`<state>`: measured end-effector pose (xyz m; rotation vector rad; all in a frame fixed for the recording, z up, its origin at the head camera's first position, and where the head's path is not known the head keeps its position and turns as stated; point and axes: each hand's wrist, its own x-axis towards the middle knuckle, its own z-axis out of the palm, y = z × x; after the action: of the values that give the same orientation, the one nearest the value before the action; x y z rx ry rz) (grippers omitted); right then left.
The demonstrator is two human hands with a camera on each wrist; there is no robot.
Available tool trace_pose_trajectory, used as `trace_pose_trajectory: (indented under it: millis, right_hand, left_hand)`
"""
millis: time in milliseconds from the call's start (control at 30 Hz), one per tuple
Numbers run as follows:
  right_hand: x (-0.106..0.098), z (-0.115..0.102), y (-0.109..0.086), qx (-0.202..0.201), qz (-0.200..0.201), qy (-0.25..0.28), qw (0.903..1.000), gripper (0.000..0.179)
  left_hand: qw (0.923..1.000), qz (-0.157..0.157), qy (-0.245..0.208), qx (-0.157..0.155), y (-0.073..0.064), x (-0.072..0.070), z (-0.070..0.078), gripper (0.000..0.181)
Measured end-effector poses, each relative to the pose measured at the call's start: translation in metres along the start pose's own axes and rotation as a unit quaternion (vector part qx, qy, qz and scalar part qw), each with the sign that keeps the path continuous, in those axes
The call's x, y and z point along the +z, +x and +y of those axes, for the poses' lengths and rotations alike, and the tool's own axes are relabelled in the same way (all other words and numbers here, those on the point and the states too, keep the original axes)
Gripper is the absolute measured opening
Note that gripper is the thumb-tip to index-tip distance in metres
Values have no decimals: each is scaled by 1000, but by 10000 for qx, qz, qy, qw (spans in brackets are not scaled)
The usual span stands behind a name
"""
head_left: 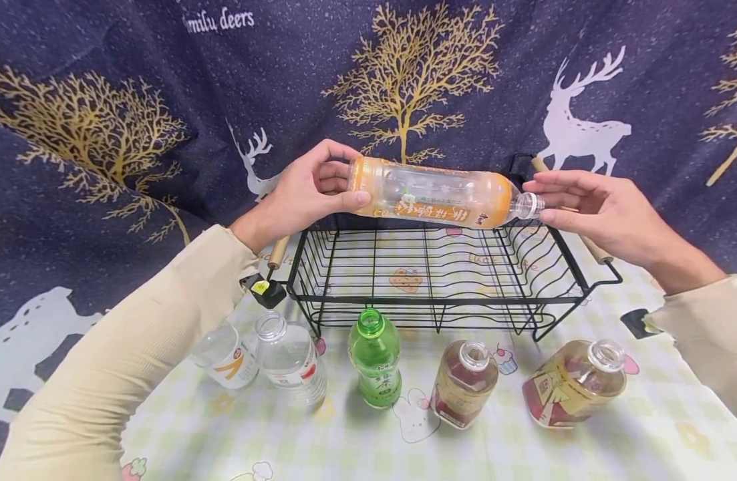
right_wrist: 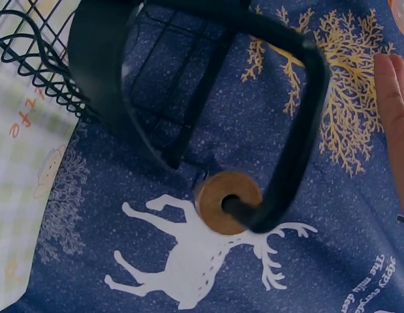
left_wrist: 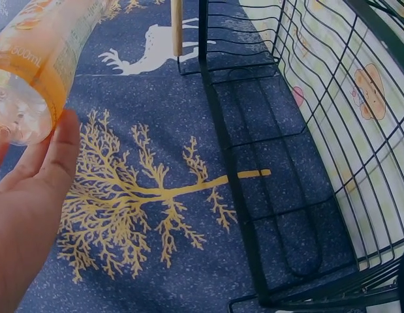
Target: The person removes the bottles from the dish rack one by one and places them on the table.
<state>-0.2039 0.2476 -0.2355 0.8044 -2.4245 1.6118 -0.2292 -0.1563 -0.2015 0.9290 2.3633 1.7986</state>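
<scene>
In the head view, a clear plastic bottle [head_left: 440, 194] with an orange label lies nearly level in the air above the back of a black wire dish rack [head_left: 428, 300]. My left hand [head_left: 320, 184] grips its base, thumb in front and fingers behind. At the uncapped neck, my right hand [head_left: 597, 207] has its thumb and fingers on either side of the mouth. The left wrist view shows the bottle's base [left_wrist: 25, 104] against my left fingers [left_wrist: 55, 156]. In the right wrist view, only my right fingers [right_wrist: 394, 98] appear at the edge.
In front of the rack stand a green bottle [head_left: 377, 361], two clear bottles [head_left: 292, 364] [head_left: 226, 361] at left, and two reddish-brown bottles [head_left: 464, 384] [head_left: 575, 384] at right, uncapped where their mouths show. The rack has wooden side handles [head_left: 279, 252]. A dark blue patterned cloth [head_left: 296, 67] hangs behind.
</scene>
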Motion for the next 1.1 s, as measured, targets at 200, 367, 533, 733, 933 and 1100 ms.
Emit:
trace_pose_trajectory:
  millis: [200, 367, 533, 733, 933, 1100]
  right_hand:
    - [5, -2, 0, -227, -91, 841, 9962, 47]
    - [9, -3, 2, -501, -231, 1671, 9844, 41]
    - [11, -7, 2, -598, -34, 1810, 9817, 32]
    - [11, -9, -1, -505, 333, 1434, 9878, 30]
    - [6, -8, -4, -594, 419, 1477, 9864, 32]
    - [-1, -6, -9, -680, 514, 1452, 9857, 33]
  left_hand:
    - [10000, 28, -77, -48, 0, 2, 2, 45]
    - [9998, -98, -42, -166, -1, 1, 4, 44]
    - [9988, -357, -126, -312, 0, 0, 3, 44]
    - [9974, -528, 97, -470, 0, 1, 4, 48]
    - [9970, -471, 225, -576, 1, -1, 3, 49]
    - [9971, -320, 380, -582, 0, -9, 4, 45]
